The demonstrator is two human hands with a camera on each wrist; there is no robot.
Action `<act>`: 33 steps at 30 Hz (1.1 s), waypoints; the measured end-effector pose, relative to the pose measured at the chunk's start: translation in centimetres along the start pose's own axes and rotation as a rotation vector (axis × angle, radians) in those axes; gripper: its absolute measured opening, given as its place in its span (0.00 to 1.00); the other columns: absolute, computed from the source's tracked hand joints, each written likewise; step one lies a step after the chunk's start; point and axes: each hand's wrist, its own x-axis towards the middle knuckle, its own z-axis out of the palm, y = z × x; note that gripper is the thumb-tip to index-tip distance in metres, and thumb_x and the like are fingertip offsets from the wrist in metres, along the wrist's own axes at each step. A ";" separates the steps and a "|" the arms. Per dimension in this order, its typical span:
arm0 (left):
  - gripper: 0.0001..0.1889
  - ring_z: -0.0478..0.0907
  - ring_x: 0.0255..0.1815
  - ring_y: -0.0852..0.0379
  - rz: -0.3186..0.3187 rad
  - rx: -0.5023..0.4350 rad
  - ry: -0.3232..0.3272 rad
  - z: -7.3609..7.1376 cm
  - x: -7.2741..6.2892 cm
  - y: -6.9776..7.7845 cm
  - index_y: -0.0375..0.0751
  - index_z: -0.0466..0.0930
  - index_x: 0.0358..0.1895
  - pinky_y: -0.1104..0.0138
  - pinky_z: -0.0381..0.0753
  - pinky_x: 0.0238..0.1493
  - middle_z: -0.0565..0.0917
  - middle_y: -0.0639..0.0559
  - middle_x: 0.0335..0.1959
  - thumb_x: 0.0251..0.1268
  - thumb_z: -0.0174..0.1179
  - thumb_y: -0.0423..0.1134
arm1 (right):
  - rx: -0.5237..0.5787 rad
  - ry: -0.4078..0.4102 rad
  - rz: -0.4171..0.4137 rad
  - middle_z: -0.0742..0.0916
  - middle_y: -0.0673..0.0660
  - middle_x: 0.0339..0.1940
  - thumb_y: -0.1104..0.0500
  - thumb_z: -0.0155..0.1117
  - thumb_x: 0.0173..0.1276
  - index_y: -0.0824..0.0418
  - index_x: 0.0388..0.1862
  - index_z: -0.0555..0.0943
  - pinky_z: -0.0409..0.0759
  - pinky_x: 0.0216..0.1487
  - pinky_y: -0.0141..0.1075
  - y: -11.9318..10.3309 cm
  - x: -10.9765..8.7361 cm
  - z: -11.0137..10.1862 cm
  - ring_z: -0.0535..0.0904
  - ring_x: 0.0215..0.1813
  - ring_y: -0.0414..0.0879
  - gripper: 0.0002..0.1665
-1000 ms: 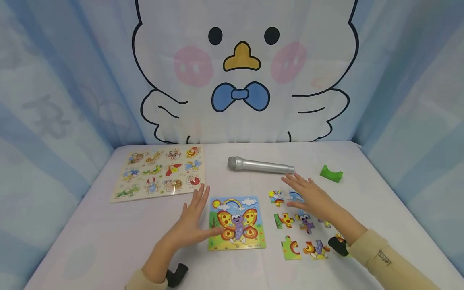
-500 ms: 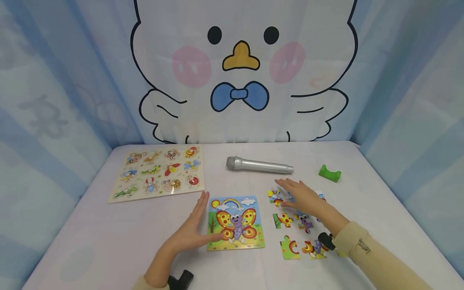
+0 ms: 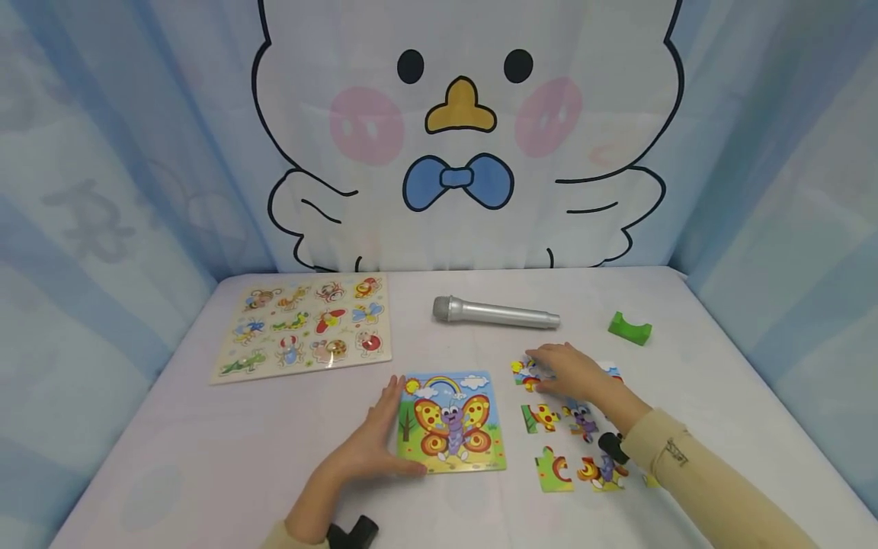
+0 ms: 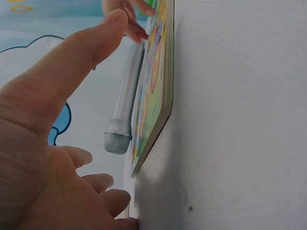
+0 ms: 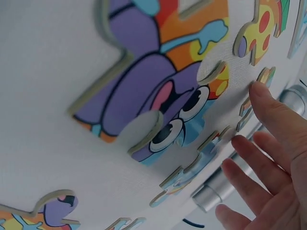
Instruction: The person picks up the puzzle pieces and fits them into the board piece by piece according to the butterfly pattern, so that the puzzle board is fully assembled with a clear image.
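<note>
My left hand (image 3: 373, 442) is spread along the left side of a square butterfly picture board (image 3: 453, 419), its thumb close to the lower left corner. In the left wrist view the thumb stands apart from the board's thick edge. Over the upper rows of loose jigsaw pieces reaches my right hand (image 3: 576, 374). Its fingertips are right by the top left piece (image 3: 524, 367), with thumb and fingers apart in the right wrist view. The piece with the purple butterfly face (image 5: 168, 100) lies flat near that hand. Part of the top row is hidden beneath the hand.
Behind lies a silver toy microphone (image 3: 497, 313), with a green curved block (image 3: 629, 329) to its right. A wooden insect peg board (image 3: 302, 328) lies at the back left. Lower jigsaw pieces (image 3: 552, 470) are near the right forearm. A printed curtain (image 3: 459, 229) closes off the back.
My right hand has moved left and down toward the top left jigsaw piece. My left hand has shifted slightly right and lower, its thumb now at the board's lower left corner.
</note>
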 end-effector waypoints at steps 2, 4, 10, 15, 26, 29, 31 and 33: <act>0.67 0.34 0.72 0.42 -0.004 0.011 -0.012 0.0 0.1 0.0 0.43 0.36 0.73 0.46 0.36 0.68 0.36 0.42 0.73 0.29 0.76 0.51 | 0.004 0.000 -0.005 0.78 0.64 0.55 0.54 0.68 0.56 0.67 0.59 0.72 0.58 0.65 0.57 0.1 0.2 0.0 0.70 0.59 0.59 0.34; 0.68 0.34 0.72 0.43 -0.009 0.027 -0.025 0.1 0.2 0.0 0.42 0.35 0.73 0.47 0.36 0.68 0.36 0.42 0.73 0.29 0.76 0.51 | 0.019 -0.001 -0.005 0.79 0.63 0.53 0.54 0.68 0.56 0.67 0.58 0.73 0.61 0.64 0.55 0.1 0.3 -0.1 0.72 0.58 0.57 0.33; 0.69 0.36 0.72 0.43 -0.021 0.063 -0.039 0.1 0.7 0.0 0.37 0.36 0.72 0.48 0.35 0.69 0.37 0.40 0.73 0.27 0.77 0.51 | 0.039 0.002 -0.014 0.81 0.59 0.49 0.56 0.68 0.56 0.65 0.53 0.77 0.72 0.56 0.50 0.3 0.5 -0.1 0.76 0.52 0.54 0.27; 0.69 0.38 0.72 0.42 -0.029 0.076 -0.039 0.2 0.9 -0.2 0.33 0.36 0.71 0.48 0.36 0.69 0.39 0.37 0.72 0.26 0.78 0.50 | 0.036 0.013 -0.036 0.82 0.59 0.47 0.56 0.69 0.56 0.65 0.51 0.79 0.72 0.55 0.50 0.5 0.7 0.1 0.77 0.50 0.53 0.25; 0.67 0.38 0.72 0.42 -0.058 0.096 -0.069 0.3 1.2 -0.2 0.32 0.39 0.71 0.47 0.35 0.69 0.42 0.37 0.72 0.28 0.77 0.50 | 0.071 0.034 -0.061 0.82 0.58 0.45 0.55 0.70 0.54 0.64 0.50 0.79 0.76 0.50 0.47 0.4 1.0 0.1 0.77 0.48 0.53 0.25; 0.67 0.38 0.72 0.42 -0.061 0.105 -0.074 0.2 1.2 -0.2 0.31 0.40 0.71 0.47 0.35 0.69 0.43 0.36 0.72 0.28 0.77 0.50 | 0.081 0.054 -0.083 0.82 0.58 0.45 0.55 0.70 0.54 0.64 0.49 0.80 0.76 0.51 0.48 0.0 1.0 0.0 0.77 0.49 0.54 0.24; 0.66 0.38 0.72 0.42 -0.066 0.114 -0.078 0.2 1.3 -0.1 0.31 0.40 0.71 0.47 0.36 0.69 0.43 0.36 0.72 0.28 0.77 0.50 | 0.089 0.071 -0.099 0.82 0.58 0.45 0.55 0.70 0.54 0.64 0.48 0.80 0.76 0.52 0.49 -0.3 1.0 -0.1 0.77 0.49 0.54 0.24; 0.66 0.38 0.72 0.42 -0.070 0.115 -0.081 0.1 1.3 0.0 0.31 0.40 0.71 0.47 0.36 0.69 0.43 0.36 0.72 0.29 0.77 0.50 | 0.099 0.082 -0.111 0.81 0.58 0.45 0.55 0.70 0.54 0.64 0.48 0.80 0.76 0.52 0.48 -0.6 1.0 -0.1 0.77 0.49 0.53 0.23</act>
